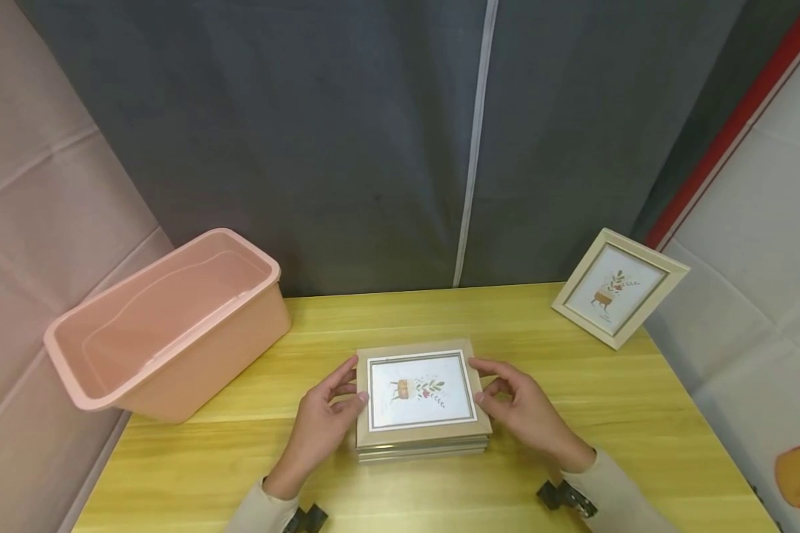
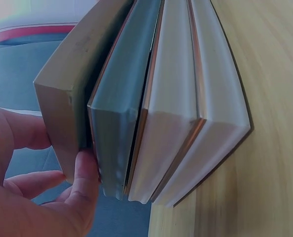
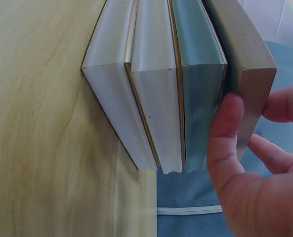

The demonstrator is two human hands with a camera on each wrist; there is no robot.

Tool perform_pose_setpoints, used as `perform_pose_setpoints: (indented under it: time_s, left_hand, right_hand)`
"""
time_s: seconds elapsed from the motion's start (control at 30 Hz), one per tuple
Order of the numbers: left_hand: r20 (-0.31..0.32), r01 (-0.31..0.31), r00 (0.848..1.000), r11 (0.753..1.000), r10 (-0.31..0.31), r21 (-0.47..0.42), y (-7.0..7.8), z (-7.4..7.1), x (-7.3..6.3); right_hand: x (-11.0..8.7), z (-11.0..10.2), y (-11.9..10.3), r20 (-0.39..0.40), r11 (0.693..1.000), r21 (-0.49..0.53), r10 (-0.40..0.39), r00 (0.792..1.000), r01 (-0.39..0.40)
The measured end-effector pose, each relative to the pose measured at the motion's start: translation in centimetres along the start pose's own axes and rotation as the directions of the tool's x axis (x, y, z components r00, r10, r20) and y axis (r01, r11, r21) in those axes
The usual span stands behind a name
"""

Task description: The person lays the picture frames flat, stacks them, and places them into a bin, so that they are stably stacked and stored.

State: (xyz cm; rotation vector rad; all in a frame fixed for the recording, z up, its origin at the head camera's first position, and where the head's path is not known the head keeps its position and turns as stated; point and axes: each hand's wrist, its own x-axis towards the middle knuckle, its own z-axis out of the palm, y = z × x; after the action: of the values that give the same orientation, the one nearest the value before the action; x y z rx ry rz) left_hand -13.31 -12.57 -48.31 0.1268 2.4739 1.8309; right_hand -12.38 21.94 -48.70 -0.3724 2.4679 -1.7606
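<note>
A beige picture frame with a plant print lies on top of a stack of several frames at the table's front middle. My left hand holds its left edge, and my right hand holds the right edge, thumbs lower than the fingers. In the left wrist view, the thumb tip sits at a dark gap between the top frame and a blue-green frame below it. Two whitish frames lie under that one, the lowest white frame on the table.
A pink plastic bin stands at the table's left. At the back right, another picture frame with a similar print stands tilted near the table's edge. A dark grey curtain hangs behind the wooden table.
</note>
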Motion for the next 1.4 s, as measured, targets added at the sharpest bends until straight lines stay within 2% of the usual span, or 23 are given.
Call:
perform_pose_setpoints:
  time_s: [0.67,1.17,1.4]
  left_hand:
    - [-0.007,0.031,1.000,0.998,-0.030,0.048,-0.2,-0.2,0.0]
    - [0.012,0.025,1.000,0.998,-0.026,0.061,-0.5,-0.3,0.2]
    - [0.016,0.012,1.000,0.996,-0.014,0.087,-0.5,-0.3,0.2]
  right_hand:
    - [0.1,0.2,0.2,-0.027,0.998,-0.055,-0.029,0.999,0.027]
    - [0.2,-0.3,0.0,-0.002,0.999,-0.002,-0.039,0.999,0.039]
    - [0.4,-1.1,0.3,0.011,0.996,-0.015,-0.090,0.996,0.090]
